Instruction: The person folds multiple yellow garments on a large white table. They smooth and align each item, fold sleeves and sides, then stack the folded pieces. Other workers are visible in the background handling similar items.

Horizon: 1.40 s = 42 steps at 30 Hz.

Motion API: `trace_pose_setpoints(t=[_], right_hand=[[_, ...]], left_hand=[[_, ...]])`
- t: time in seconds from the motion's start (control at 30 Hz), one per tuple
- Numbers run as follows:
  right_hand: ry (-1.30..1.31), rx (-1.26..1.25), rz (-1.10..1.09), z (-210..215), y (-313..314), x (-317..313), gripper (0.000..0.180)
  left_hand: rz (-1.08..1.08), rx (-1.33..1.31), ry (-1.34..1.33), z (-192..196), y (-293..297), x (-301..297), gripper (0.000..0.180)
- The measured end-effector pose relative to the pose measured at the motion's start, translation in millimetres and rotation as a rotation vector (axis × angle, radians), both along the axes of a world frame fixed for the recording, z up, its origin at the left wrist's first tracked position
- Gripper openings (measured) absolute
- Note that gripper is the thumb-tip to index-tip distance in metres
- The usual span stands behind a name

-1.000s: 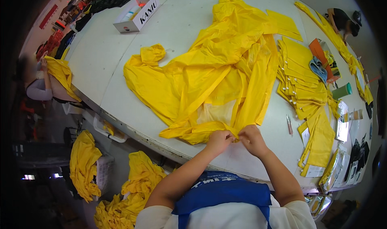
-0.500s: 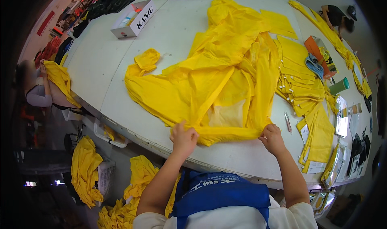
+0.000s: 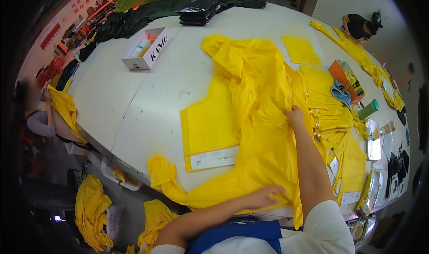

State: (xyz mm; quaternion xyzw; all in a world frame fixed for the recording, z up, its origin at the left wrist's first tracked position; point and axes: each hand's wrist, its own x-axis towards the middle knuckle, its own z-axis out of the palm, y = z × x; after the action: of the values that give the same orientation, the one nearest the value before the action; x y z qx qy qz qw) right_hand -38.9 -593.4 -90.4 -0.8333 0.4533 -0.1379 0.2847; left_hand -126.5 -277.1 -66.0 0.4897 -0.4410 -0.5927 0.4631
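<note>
Left hand (image 3: 263,196) lies spread flat on the yellow garment (image 3: 259,120), pinning its near hem to the bench (image 3: 147,102); right hand (image 3: 295,116), fingers extended, presses cloth farther out, smoothing it

Your left hand (image 3: 263,196) lies flat, fingers spread toward 2 o'clock. Your right arm stretches toward 12 o'clock, its hand (image 3: 294,115) palm down.

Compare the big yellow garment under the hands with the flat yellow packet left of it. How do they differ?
The yellow garment is loose, wrinkled and spread wide across the white table; the flat yellow packet is small, smooth and squared. The packet carries a white label at its near edge; no label shows on the garment. The left hand and right hand both rest on the garment; neither touches the packet. They share the same yellow.
</note>
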Motion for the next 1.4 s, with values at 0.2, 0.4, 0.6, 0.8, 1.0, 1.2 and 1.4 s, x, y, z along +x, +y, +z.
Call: trace_pose_setpoints(t=[0.2, 0.4, 0.6, 0.8, 1.0, 1.2, 1.4], right_hand=[[0.010, -0.649, 0.365, 81.7, 131.1, 27.8, 0.022], [-0.050, -0.336, 1.509, 55.3, 301.0, -14.4, 0.041], [-0.037, 0.466, 0.659, 75.7, 178.7, -1.3, 0.030], [-0.178, -0.491, -0.072, 3.8, -77.3, 5.3, 0.041], [0.161, -0.026, -0.259, -92.6, -183.2, -8.1, 0.037], [-0.271, 0.588, -0.129, -32.6, -125.4, 13.1, 0.045], [-1.083, 0.748, 0.254, 135.5, -82.0, 19.5, 0.052]], left_hand=[[0.887, -0.046, -0.154, 34.9, 38.1, 196.5, 0.082], [0.941, 0.147, -0.692, 63.8, 14.5, 278.8, 0.080], [1.167, -0.096, -0.021, -16.0, 122.4, 333.2, 0.053], [1.820, 0.097, 0.521, -58.6, 281.9, 314.7, 0.068], [1.191, 0.356, -1.212, 8.3, 194.9, 272.3, 0.105], [0.942, 0.970, -1.083, 3.5, 162.6, 287.4, 0.097], [1.498, 0.883, -0.752, -103.2, 231.5, 314.2, 0.080]])
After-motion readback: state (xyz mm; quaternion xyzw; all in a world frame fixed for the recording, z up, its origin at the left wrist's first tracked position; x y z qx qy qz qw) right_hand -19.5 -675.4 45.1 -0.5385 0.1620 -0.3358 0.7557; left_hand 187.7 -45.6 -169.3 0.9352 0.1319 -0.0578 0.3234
